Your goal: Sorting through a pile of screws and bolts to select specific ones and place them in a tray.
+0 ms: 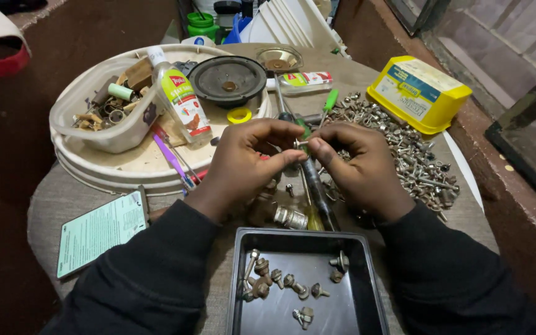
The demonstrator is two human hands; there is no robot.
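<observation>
Nearest lies a black tray [361,279] with a few sorted screws [262,273]. Just beyond it, the left hand [243,162] and right hand [361,167] meet, both pinching one small screw [302,143] between their fingertips, its long axis running left-right. Far right on the table [51,198], the screw pile [404,149] lies nearer the right hand.

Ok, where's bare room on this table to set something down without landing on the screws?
Bare tabletop shows at the left front, between the green card and the white round tray. The right half of the black tray is also mostly open. It is crowded under both hands, left hand and right hand, and in the screw pile by the yellow box.
</observation>
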